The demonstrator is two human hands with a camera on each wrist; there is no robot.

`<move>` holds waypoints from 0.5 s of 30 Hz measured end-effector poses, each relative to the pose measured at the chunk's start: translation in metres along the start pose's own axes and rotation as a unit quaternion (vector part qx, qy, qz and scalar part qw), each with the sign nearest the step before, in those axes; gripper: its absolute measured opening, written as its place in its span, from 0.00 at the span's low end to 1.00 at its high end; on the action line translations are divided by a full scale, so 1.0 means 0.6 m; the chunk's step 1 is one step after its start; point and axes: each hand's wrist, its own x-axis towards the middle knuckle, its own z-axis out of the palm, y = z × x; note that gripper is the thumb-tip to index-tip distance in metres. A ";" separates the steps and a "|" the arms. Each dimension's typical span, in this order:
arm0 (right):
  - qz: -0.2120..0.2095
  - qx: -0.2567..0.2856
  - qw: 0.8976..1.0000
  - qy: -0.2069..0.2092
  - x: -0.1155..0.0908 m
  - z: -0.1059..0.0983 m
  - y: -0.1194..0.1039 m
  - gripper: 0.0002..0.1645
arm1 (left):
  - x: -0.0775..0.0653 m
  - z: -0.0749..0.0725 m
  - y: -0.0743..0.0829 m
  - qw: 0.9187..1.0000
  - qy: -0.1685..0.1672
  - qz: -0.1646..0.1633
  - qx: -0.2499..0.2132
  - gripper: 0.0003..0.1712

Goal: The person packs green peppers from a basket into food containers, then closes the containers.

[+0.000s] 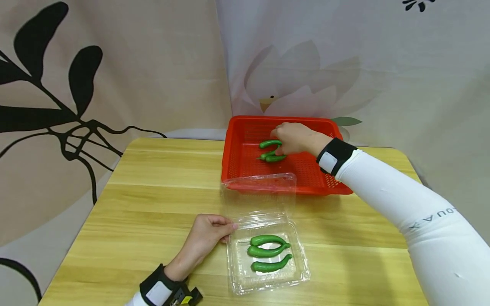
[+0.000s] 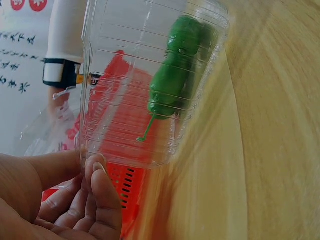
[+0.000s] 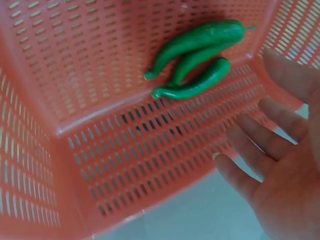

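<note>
Head view: pale printed fabric backdrop (image 1: 172, 63) hanging behind everything, with black leaves and stems at left and a faint large flower above centre. Below, yellowish wood-grain table (image 1: 153, 191) with rounded far corners. From the right, long white sleeve (image 1: 421, 221) with dark lettering, slanting over the table's right side. At the far edge, red rectangular perforated plastic basket (image 1: 314, 186), right side partly hidden by the forearm. In front, clear plastic hinged container (image 1: 240, 272), lid raised and overlapping the basket's near rim from this angle; contact there impossible to tell. Left hand (image 1: 208, 238) pinching the container's left edge near the hinge. Right hand (image 1: 296, 137) over the basket; in the right wrist view, fingers extended and spread, near the peppers but apart from them. Around both wrists, black straps (image 1: 340, 148) with white patches. Inside the container's base, three curved green peppers (image 1: 266, 252), two touching at one end, one nearer and separate. Inside the basket, three more green peppers (image 3: 200, 42), bunched together.
</note>
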 end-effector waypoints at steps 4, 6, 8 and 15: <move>0.017 0.008 0.999 -0.028 0.013 0.016 0.001 0.32 | -0.001 0.000 0.001 1.000 0.002 -0.003 -0.004 0.08; 0.024 0.008 0.999 -0.041 0.019 0.022 0.002 0.33 | -0.001 0.000 0.002 1.000 0.002 -0.002 -0.006 0.08; 0.027 0.008 0.998 -0.052 0.025 0.027 0.003 0.33 | -0.001 0.000 0.002 1.000 0.001 0.000 -0.006 0.08; 0.022 0.001 0.997 -0.078 0.049 0.043 0.006 0.32 | 0.001 -0.001 -0.002 1.000 0.002 0.001 -0.011 0.08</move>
